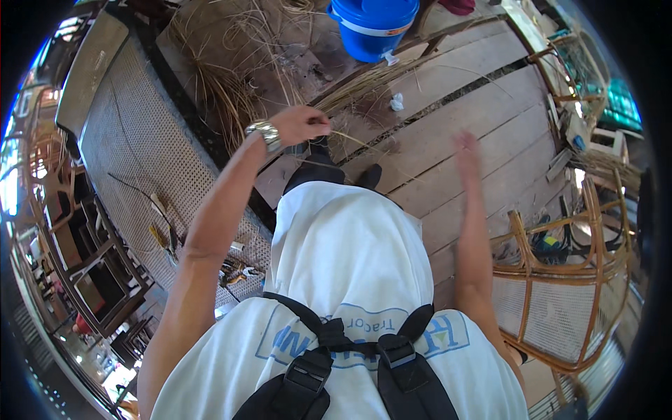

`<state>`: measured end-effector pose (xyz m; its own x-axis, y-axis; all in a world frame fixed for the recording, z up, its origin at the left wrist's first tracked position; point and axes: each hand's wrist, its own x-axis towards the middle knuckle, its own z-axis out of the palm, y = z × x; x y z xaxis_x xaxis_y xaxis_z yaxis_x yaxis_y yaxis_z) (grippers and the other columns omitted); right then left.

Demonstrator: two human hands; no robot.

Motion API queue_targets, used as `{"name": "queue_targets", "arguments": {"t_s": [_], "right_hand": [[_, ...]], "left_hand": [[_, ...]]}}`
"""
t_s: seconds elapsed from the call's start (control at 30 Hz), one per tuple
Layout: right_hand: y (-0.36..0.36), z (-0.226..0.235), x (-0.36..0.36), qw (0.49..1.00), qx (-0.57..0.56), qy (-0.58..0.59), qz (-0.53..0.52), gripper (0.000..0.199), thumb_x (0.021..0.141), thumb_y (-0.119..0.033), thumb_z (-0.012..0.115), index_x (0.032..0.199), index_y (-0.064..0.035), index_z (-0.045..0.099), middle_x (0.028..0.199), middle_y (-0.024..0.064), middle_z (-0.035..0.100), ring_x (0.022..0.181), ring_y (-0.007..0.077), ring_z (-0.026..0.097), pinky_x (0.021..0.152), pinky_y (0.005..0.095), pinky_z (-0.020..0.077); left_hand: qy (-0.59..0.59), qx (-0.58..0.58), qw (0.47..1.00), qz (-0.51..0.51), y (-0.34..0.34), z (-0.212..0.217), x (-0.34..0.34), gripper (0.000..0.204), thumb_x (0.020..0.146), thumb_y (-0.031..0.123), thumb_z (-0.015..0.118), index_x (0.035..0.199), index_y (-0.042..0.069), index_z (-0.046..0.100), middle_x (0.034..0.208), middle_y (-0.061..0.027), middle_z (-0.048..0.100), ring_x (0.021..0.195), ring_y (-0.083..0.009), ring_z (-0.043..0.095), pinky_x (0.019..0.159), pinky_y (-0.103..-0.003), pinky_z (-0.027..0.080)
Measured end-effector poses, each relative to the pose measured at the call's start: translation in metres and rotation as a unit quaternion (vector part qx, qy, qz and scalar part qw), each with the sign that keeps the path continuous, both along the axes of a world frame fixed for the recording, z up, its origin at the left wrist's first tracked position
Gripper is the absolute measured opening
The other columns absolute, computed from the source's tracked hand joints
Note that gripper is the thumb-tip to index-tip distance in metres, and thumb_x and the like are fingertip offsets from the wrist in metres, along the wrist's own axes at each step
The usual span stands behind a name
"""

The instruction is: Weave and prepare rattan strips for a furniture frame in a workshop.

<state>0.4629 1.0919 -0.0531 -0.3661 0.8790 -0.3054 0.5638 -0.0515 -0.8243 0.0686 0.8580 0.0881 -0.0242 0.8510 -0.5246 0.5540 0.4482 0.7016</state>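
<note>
Strand (344,134), thin, straw-coloured, in left fingers (320,128)

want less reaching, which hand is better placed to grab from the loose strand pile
Likely the left hand: it is beside the loose strands, though it seems to pinch a thin strand. The right hand, blurred, is farther off over the floorboards.
</note>
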Motion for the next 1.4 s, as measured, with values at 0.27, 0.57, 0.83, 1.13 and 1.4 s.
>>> {"name": "queue_targets", "arguments": {"t_s": [0.27, 0.57, 0.83, 1.13, 1.4], "right_hand": [[-0.112, 0.088, -0.149, 0.898, -0.026, 0.189, 0.397, 0.026, 0.092, -0.027, 0.063, 0.107, -0.0061, 0.065, 0.078, 0.0039, 0.063, 0.070, 0.0143, 0.056, 0.066, 0.0306, 0.0466], [-0.052, 0.042, 0.020, 0.956, -0.071, -0.099, 0.268, 0.014, 0.090, -0.017, 0.063, 0.087, -0.0030, 0.060, 0.073, 0.0011, 0.057, 0.068, 0.0097, 0.053, 0.063, 0.0272, 0.0446], [-0.112, 0.040, -0.108, 0.962, -0.217, 0.082, 0.146, 0.015, 0.091, -0.017, 0.064, 0.094, -0.0023, 0.063, 0.072, -0.0010, 0.058, 0.061, 0.0080, 0.052, 0.055, 0.0244, 0.0423], [-0.137, 0.055, -0.167, 0.889, -0.421, 0.173, 0.057, 0.011, 0.090, -0.014, 0.066, 0.095, -0.0065, 0.061, 0.074, -0.0024, 0.057, 0.058, 0.0065, 0.051, 0.053, 0.0219, 0.0418], [-0.140, 0.079, -0.130, 0.907, -0.393, 0.136, 0.062, 0.011, 0.090, -0.016, 0.066, 0.094, -0.0077, 0.060, 0.076, -0.0031, 0.056, 0.060, 0.0059, 0.050, 0.054, 0.0214, 0.0411]], "left_hand": [[0.036, -0.054, 0.996, -0.056, -0.010, 0.015, -0.038, 0.041, 0.087, 0.043, 0.065, 0.099, 0.004, 0.070, 0.078, -0.0071, 0.068, 0.072, -0.0177, 0.062, 0.068, -0.032, 0.048], [0.304, -0.094, 0.947, 0.044, -0.065, 0.055, -0.186, 0.037, 0.081, 0.042, 0.071, 0.090, 0.006, 0.072, 0.080, -0.0126, 0.069, 0.075, -0.0256, 0.066, 0.070, -0.039, 0.050], [0.425, 0.279, 0.757, 0.410, -0.048, 0.072, -0.224, 0.040, 0.098, 0.042, 0.044, 0.117, 0.014, 0.065, 0.109, -0.0127, 0.066, 0.091, -0.0318, 0.062, 0.077, -0.044, 0.050], [-0.523, 0.048, 0.602, 0.602, -0.089, -0.074, 0.009, 0.039, 0.100, 0.024, 0.047, 0.138, 0.017, 0.038, 0.102, -0.0153, 0.061, 0.093, -0.0377, 0.064, 0.085, -0.054, 0.054], [-0.625, -0.016, 0.583, 0.520, -0.063, -0.105, 0.082, 0.016, 0.092, 0.011, 0.063, 0.105, 0.003, 0.059, 0.097, -0.0093, 0.066, 0.091, -0.0277, 0.067, 0.085, -0.037, 0.057]]}}
